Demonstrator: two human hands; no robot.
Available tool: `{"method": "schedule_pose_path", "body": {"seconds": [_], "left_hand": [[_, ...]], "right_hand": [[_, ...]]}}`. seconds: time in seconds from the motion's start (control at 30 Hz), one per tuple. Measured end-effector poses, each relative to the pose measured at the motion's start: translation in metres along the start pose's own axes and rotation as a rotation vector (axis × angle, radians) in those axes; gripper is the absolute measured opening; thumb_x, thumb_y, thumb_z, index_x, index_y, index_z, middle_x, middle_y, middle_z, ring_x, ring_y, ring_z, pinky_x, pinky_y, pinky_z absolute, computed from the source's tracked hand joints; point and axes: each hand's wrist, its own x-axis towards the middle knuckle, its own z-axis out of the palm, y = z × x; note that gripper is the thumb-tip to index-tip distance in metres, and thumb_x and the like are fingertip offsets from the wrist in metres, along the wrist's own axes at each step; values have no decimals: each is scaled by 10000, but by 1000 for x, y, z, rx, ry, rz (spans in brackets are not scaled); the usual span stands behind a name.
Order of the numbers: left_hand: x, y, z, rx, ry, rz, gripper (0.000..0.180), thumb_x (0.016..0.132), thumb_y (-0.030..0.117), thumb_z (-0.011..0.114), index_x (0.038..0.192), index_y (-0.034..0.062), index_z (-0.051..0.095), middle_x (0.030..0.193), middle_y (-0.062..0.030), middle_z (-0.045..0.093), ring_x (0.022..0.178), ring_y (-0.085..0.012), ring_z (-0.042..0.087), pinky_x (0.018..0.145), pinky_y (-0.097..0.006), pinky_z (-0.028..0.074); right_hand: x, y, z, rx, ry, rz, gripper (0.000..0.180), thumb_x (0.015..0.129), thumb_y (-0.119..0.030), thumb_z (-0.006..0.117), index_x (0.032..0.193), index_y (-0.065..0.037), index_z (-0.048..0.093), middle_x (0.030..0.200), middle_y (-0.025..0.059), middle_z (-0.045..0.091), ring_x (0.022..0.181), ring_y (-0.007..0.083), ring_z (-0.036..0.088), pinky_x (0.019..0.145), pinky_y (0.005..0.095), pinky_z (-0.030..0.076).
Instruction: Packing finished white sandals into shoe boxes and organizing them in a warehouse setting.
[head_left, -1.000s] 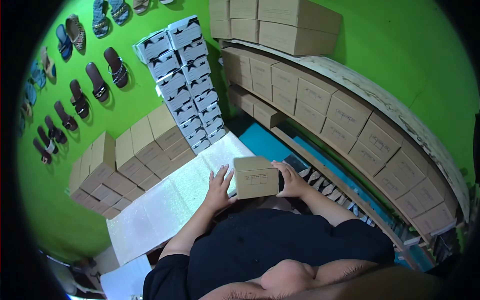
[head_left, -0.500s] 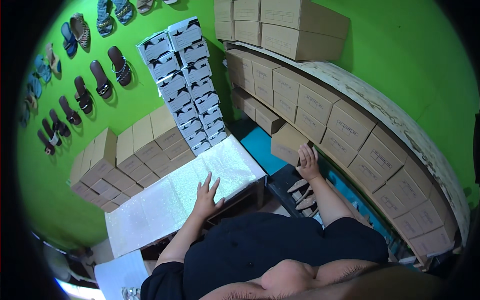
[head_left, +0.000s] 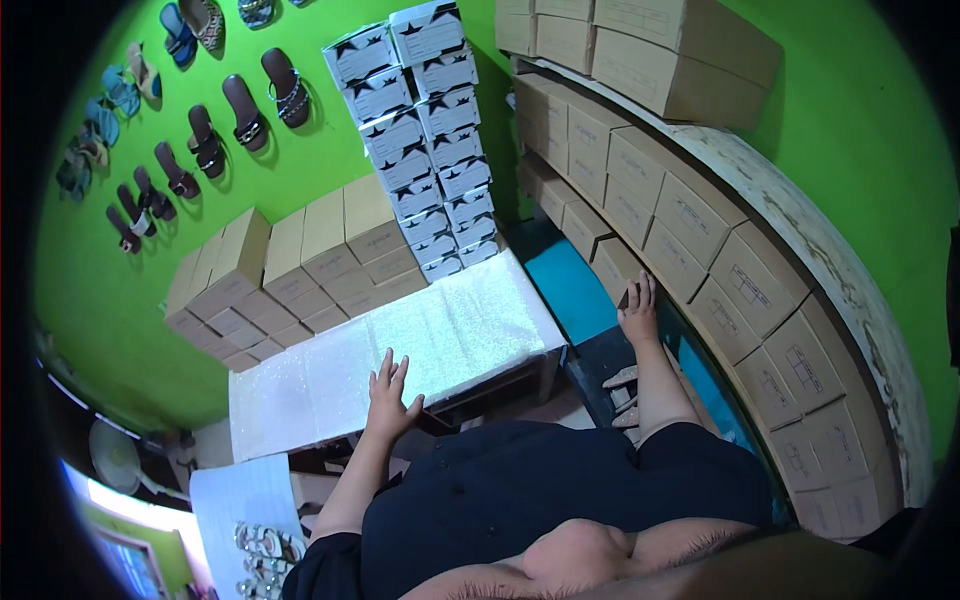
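Head cam view from where I'm sitting: the left hand (head_left: 392,392) is low center-left in the frame, fingers spread flat, palm down on or just over the near edge of the white sparkly table (head_left: 470,320). It's open and holding nothing.

The right hand (head_left: 638,310) is reached out to the right of center, fingers straight and together, tips touching the end of a brown cardboard box (head_left: 615,265) that sits in the bottom row of the stacked box wall (head_left: 740,280) curving down the right side. I can't tell if it's actually gripping anything; it looks more like a flat push or touch than a grab. So that box is right of center, low in the stack, beside the blue floor patch (head_left: 572,290).

Other stuff I can see: a tall column of white boxes with black star prints (head_left: 430,140) at upper center, a block of plain brown boxes (head_left: 290,265) left of it behind the table, and sandals (head_left: 210,130) hung on the green wall (head_left: 300,170) at upper left. A few more sandals lie at the bottom left on a white sheet (head_left: 240,495).
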Motion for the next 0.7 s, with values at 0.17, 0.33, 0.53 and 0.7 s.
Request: {"method": "schedule_pose_path", "body": {"seconds": [0.17,0.33,0.53,0.7], "left_hand": [[-11,-13,-6,32,17,-63,843,762,237,769,1497,123,373,1590,-191,229,1306,-353,491,1127,-643,247],[-22,-30,-17,59,72,-110,859,756,221,768,1502,107,358,1592,-187,224,1303,-365,486,1116,-654,251],[-27,-50,-33,36,65,-199,869,759,207,758,1511,108,333,1602,-187,207,1380,-450,348,1136,-622,245],[-32,-70,-45,49,161,-189,840,785,228,752,1512,117,345,1603,-175,211,1314,-357,478,1130,-651,225]], "right_hand": [[9,2,6,91,43,33,807,679,-144,815,1337,-123,348,1492,244,274,1336,489,336,1083,575,381],[14,3,9,75,16,42,784,688,-115,802,1326,-106,348,1480,247,280,1309,499,362,1066,579,396],[17,-1,12,85,-73,154,734,719,-78,774,1319,-84,353,1491,245,263,1347,503,312,1085,567,382],[28,-14,4,37,-188,265,750,746,-47,760,1359,-64,329,1523,236,234,1400,477,256,1148,536,309]]}}
